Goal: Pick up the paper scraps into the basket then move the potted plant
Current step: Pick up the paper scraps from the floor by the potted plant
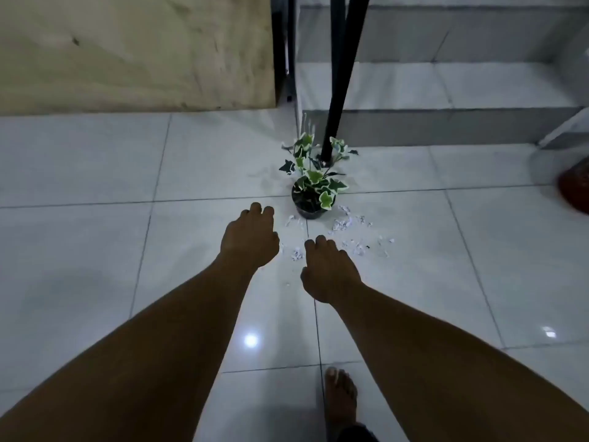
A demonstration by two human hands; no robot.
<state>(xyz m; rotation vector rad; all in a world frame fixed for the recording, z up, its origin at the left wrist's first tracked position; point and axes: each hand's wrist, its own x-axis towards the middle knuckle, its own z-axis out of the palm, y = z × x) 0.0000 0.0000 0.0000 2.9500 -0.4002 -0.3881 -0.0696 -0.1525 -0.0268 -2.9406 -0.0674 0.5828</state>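
A small potted plant [314, 199] with green and white ivy leaves stands in a black pot on the white tiled floor. White paper scraps [342, 224] lie scattered on the tiles in front of the pot and to its right, with one scrap [297, 254] between my hands. My left hand [250, 236] hovers left of the pot, fingers curled downward, holding nothing that I can see. My right hand [328, 271] hangs nearer to me, just below the scraps, fingers bent down and empty. A reddish basket [573, 193] shows at the right edge, blurred and cut off.
A black metal leg [338, 90] comes down right behind the plant. A beige wooden panel [137, 52] fills the upper left. Grey tiled steps [446, 122] rise behind on the right. My bare foot [341, 397] stands on the floor near the bottom edge.
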